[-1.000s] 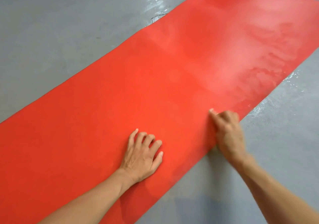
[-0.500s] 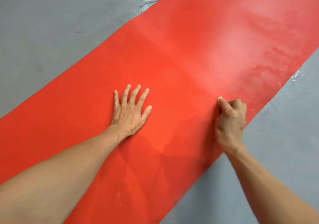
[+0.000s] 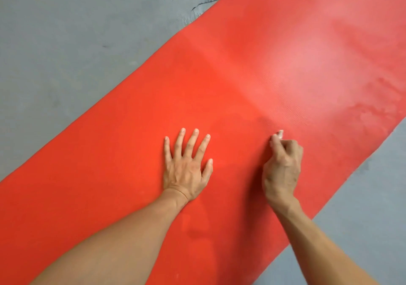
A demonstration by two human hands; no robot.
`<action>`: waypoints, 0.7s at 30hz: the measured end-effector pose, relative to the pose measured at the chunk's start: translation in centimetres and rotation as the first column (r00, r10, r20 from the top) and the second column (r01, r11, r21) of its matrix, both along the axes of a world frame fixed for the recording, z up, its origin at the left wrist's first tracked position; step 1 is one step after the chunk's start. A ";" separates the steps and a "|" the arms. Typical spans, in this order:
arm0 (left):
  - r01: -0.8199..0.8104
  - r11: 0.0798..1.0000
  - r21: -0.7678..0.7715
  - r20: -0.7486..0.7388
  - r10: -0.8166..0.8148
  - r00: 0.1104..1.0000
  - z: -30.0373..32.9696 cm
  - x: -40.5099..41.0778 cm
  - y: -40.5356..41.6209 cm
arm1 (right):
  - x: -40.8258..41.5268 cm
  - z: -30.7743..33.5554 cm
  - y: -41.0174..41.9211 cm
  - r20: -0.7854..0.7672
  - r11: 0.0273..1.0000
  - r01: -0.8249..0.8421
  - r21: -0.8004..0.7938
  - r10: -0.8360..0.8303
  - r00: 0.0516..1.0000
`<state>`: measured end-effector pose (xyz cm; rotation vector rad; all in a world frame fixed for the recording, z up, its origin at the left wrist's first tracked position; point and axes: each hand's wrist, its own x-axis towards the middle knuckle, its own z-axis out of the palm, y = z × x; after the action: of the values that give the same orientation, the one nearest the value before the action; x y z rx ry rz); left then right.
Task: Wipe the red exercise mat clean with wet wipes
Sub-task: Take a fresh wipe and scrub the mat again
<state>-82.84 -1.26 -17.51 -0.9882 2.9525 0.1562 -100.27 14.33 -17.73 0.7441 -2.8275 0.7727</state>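
The red exercise mat (image 3: 219, 87) lies flat on the floor and runs diagonally from lower left to upper right. My left hand (image 3: 186, 166) rests palm down on the mat's middle with its fingers spread and straight. To its right, my right hand (image 3: 282, 168) is curled into a fist on the mat. A small white bit of wet wipe (image 3: 279, 135) shows at its fingertips; the rest of the wipe is hidden inside the fist. The mat's upper right part looks paler and streaked with damp patches.
Grey concrete floor (image 3: 77, 54) surrounds the mat on both sides. A dark crack (image 3: 206, 2) in the floor sits by the mat's far edge at the top. A damp patch marks the floor at the right edge (image 3: 369, 166).
My left hand has slid forward along the mat and spread its fingers flat. My right hand has moved from the mat's near edge inward onto the mat, still curled on the wipe.
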 end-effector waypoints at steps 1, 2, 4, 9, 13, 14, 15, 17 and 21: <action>0.000 1.000 0.001 0.006 0.000 1.000 0.1 -0.1 0.1 | 1.9 -0.1 -1.0 0.011 0.997 -0.078 -0.012 0.079 0.997; 0.000 1.000 0.003 0.014 0.000 1.000 0.1 -0.2 0.1 | 3.5 -0.4 -1.6 0.021 0.989 -0.146 -0.016 0.147 0.989; -0.002 1.000 0.007 0.020 0.002 1.000 0.1 -0.1 0.1 | 5.1 -0.9 -2.2 0.011 0.979 -0.204 -0.009 0.204 0.979; 0.013 1.000 0.006 0.015 -0.013 1.000 -0.1 0.1 -0.2 | 4.9 -1.3 -2.2 0.002 0.971 -0.236 0.022 0.236 0.972; 0.018 0.999 0.026 0.024 -0.018 1.000 0.2 -0.1 -0.3 | 4.8 -0.6 -2.8 0.092 0.973 -0.225 0.049 0.220 0.971; 0.020 0.999 0.029 0.024 -0.020 1.000 0.2 -0.1 -0.3 | 4.7 -0.5 -2.7 0.116 0.974 -0.221 0.052 0.214 0.970; 0.022 0.999 0.031 0.028 -0.023 0.999 0.2 0.0 -0.3 | 4.6 -0.4 -2.6 0.138 0.973 -0.223 0.055 0.214 0.967; 0.026 0.999 0.040 0.025 -0.027 0.999 0.2 0.0 -0.4 | 4.2 -0.1 -2.4 0.175 0.963 -0.260 0.065 0.245 0.953; 0.026 0.998 0.052 0.042 -0.028 0.999 0.2 0.0 -0.4 | 2.3 0.7 -1.3 0.182 0.880 -0.465 0.097 0.444 0.877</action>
<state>-82.84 -1.65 -17.27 -0.9333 2.9056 0.2071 -98.01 12.98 -17.06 1.4744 -2.8939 0.7186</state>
